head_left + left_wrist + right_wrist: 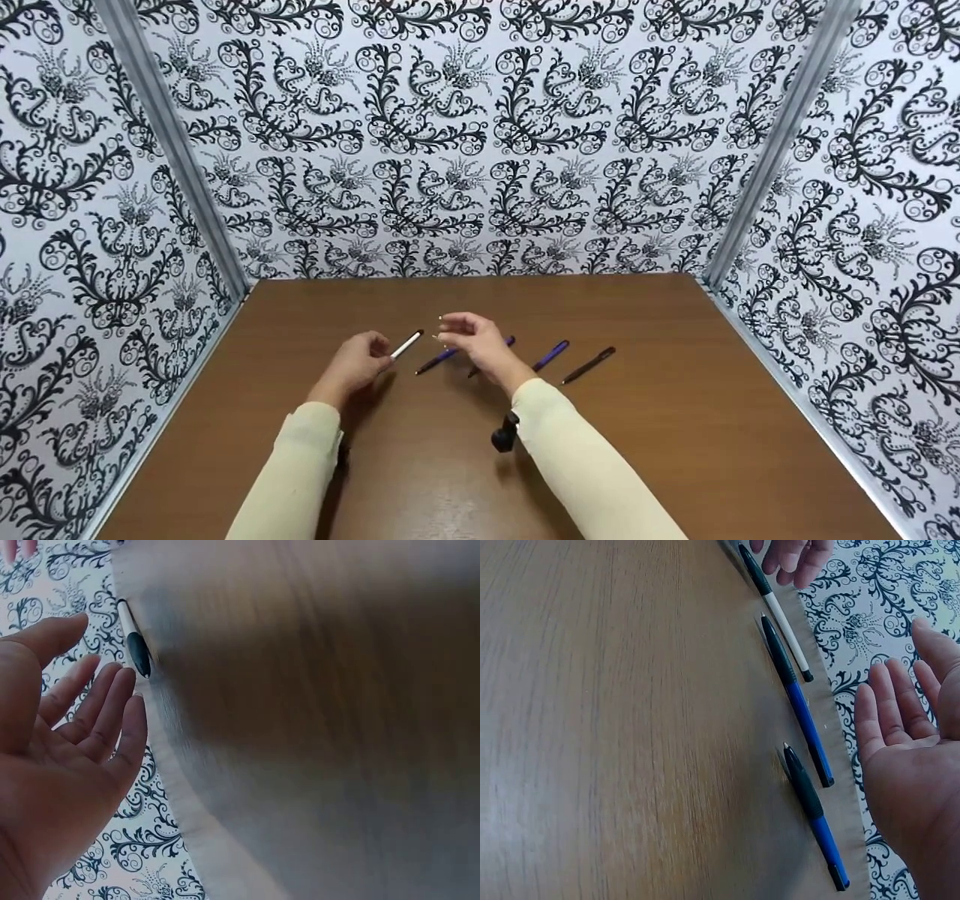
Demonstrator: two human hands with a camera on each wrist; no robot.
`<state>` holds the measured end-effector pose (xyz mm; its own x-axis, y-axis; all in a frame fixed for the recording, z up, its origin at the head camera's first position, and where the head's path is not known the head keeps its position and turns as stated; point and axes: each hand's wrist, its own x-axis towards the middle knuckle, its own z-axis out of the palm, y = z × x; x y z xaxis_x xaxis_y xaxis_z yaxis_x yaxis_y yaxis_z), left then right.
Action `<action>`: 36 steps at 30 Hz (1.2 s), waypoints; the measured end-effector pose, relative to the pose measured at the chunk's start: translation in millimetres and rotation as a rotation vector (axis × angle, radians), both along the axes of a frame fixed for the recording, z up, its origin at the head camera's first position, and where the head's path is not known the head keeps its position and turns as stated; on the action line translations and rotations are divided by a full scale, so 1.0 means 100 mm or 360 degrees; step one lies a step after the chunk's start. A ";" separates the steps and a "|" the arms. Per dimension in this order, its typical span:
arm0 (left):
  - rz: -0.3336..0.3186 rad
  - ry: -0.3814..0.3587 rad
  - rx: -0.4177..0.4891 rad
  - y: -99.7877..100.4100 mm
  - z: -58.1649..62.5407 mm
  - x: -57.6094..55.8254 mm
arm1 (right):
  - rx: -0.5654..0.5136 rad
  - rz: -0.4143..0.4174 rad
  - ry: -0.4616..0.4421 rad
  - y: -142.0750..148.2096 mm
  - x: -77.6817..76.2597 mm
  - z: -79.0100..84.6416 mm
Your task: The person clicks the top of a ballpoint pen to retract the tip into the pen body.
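Note:
My left hand (361, 361) is beside a white pen (407, 345) with a dark grip. In the left wrist view its fingers (120, 716) are loosely bent, apart from the white pen (132, 637), which lies on the table. My right hand (480, 345) hovers over the pens with nothing in it, fingers (889, 701) relaxed in the right wrist view. Below it lie a blue pen (433, 363) and another blue pen (510, 341), partly hidden by the hand.
Farther right on the brown wooden table (420, 465) lie a blue pen (553, 354) and a black pen (590, 365). Patterned white-and-black walls (480, 187) enclose the table at the back and sides. A black device (504, 435) is strapped to the right wrist.

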<state>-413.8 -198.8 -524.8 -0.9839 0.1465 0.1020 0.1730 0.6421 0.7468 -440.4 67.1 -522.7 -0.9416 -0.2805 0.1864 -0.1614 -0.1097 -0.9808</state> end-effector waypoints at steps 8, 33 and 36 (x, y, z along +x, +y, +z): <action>0.0015 0.0064 -0.0236 0.03 -0.01 -0.09 | 0.0074 -0.0035 -0.0016 -0.01 -0.02 -0.03; 0.0009 0.0094 -0.0343 0.03 -0.06 -0.17 | -0.0020 -0.0010 -0.0033 0.00 -0.02 -0.04; -0.0014 0.0094 -0.0301 0.02 -0.08 -0.18 | -0.0012 -0.0012 -0.0038 0.01 -0.01 -0.02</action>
